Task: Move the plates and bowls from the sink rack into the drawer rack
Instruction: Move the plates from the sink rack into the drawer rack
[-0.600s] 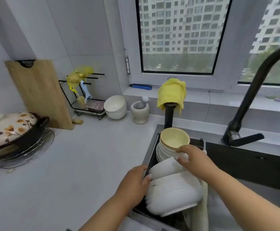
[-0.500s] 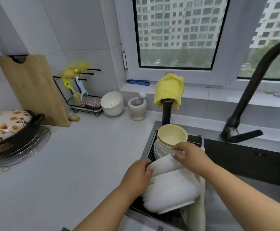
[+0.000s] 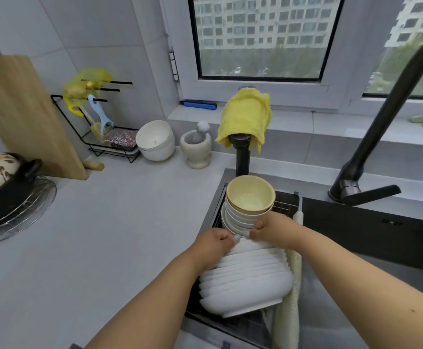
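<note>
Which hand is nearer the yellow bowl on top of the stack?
Right. The right hand sits just below the yellow bowl, against the bowl stack. The left hand is lower and further left, at the white plates.

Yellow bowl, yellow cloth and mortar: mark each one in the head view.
yellow bowl (image 3: 249, 195): head view, inside wall of the top bowl in the stack.
yellow cloth (image 3: 245, 117): head view, front fold draped over the black post.
mortar (image 3: 196, 149): head view, outer wall of the cup.

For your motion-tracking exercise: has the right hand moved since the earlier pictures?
Yes. The right hand has shifted leftward along the white plates, closer to the left hand.
</note>
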Available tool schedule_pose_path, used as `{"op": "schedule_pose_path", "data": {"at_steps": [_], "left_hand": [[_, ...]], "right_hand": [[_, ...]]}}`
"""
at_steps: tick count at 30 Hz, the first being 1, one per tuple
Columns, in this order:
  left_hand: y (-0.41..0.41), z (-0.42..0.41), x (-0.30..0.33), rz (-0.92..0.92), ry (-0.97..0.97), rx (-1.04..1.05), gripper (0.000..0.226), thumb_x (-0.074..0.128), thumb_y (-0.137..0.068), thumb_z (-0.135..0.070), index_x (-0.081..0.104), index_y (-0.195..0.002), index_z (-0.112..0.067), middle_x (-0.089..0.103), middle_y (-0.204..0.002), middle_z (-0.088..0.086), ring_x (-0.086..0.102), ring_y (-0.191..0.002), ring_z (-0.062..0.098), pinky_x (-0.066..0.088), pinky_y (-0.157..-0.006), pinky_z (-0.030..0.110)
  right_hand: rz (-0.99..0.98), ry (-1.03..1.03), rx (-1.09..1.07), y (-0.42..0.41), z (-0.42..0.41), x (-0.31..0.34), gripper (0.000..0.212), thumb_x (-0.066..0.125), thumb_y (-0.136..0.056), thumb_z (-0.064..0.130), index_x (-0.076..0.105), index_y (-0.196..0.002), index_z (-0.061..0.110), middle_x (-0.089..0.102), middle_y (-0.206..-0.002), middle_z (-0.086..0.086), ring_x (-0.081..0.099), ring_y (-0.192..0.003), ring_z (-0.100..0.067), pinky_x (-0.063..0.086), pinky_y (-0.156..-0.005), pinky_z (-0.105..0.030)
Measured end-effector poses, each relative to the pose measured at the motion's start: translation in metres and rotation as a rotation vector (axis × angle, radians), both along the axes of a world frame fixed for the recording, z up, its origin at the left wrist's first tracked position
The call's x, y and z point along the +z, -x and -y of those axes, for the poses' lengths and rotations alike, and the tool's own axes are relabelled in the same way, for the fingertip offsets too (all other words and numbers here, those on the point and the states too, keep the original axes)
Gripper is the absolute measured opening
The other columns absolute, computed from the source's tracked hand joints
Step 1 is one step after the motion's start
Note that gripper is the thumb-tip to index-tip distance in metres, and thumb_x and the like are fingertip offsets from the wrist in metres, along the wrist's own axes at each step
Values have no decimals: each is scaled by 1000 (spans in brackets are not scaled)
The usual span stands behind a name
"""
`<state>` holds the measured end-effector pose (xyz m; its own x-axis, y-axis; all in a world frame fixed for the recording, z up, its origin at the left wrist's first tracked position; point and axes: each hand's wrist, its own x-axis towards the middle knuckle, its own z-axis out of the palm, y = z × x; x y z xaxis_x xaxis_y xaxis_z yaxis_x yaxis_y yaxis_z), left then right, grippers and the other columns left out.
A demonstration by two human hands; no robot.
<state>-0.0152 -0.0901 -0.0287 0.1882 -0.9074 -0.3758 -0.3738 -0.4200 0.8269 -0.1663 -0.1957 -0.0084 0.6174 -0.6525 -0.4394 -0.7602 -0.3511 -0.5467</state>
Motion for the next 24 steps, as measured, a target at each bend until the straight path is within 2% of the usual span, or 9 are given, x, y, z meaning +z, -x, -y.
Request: {"op": "schedule_pose_path", "data": {"at_steps": [4,7,10,14,17,20,22,24], "left_hand": [[-2,3,1,58,42,-37,33,58,-94,-30,48,-67,-13,36,-56,-4,28,-44,6,26,-42,20],[-1,6,4,159,69,-98,30,56,-94,-27,49,-69,-12,40,-59,-4,32,-50,7,28,-46,19],[1,8,2,269,121,-109,34,55,-95,-26,46,-63,-20,45,-60,-9,39,-56,5,31,-53,19],[4,11,-2,305,161,-47,29,53,-95,-28,51,-67,-22,53,-67,-10,47,-65,8,38,-62,26],[6,10,-4,304,207,-2,30,54,-94,-28,50,-64,-24,53,-65,-10,46,-64,6,38,-62,27],[13,1,-10,306,326,125,16,59,-90,-26,59,-74,-26,58,-76,-12,51,-74,2,42,-68,19],[21,-8,-14,409,454,161,8,61,-89,-22,62,-80,-23,55,-85,-13,48,-84,1,38,-73,11],[30,-16,-18,534,536,142,13,57,-91,-25,65,-82,-18,53,-89,-10,42,-87,2,34,-76,10]], "right_hand": [[65,-63,5,3,8,1,45,67,-82,40,40,-51,22,37,-58,-1,33,-58,-16,31,-59,-30],[73,-99,30,5,14,4,44,68,-83,38,44,-49,22,37,-54,3,32,-54,-13,32,-57,-28],[80,-121,31,7,18,9,42,67,-85,37,50,-50,20,40,-52,4,34,-53,-13,34,-56,-24],[115,-108,47,9,17,10,28,68,-85,34,65,-64,16,53,-60,3,43,-58,-10,37,-56,-19],[183,-82,5,9,16,5,18,69,-85,30,73,-81,13,63,-72,0,52,-67,-11,45,-65,-24],[217,-43,-15,11,14,-2,16,68,-85,29,72,-80,14,64,-74,-1,53,-70,-13,49,-71,-33],[237,-22,-12,12,12,-4,14,67,-86,28,70,-78,17,65,-75,-1,54,-71,-12,48,-72,-32],[256,-11,-15,12,11,-5,14,67,-86,27,68,-74,22,65,-76,1,55,-73,-11,48,-73,-32]]}}
